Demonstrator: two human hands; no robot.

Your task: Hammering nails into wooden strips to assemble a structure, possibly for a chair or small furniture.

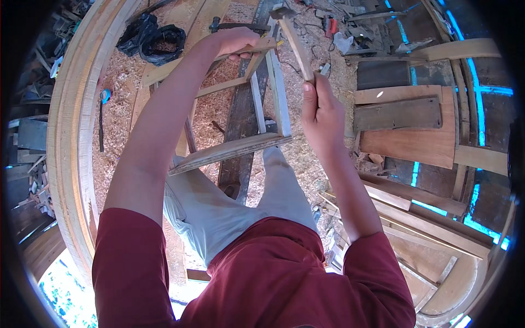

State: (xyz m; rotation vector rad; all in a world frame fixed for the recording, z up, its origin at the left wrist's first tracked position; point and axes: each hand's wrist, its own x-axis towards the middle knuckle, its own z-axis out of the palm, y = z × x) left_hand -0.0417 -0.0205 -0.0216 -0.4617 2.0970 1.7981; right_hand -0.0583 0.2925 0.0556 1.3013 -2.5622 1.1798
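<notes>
My right hand point(324, 112) is closed round the wooden handle of a hammer point(297, 48), its dark head raised toward the far side. In front of me stands a wooden frame point(235, 150) of pale rails and posts, its near rail just beyond my knees. My left hand point(236, 41) reaches across to the far end and its fingers curl over the far rail there. The hammer head hangs close to that end's right corner, apart from the wood in this view. My left forearm covers part of the frame's left side.
A long dark plank point(240, 117) runs under the frame over floor strewn with shavings. Black plastic bags point(161, 44), a dark hammer-like tool point(240, 26) and a blue tape measure point(105, 97) lie around. Curved boards point(68, 136) rise at left; wooden panels point(410, 145) lean at right.
</notes>
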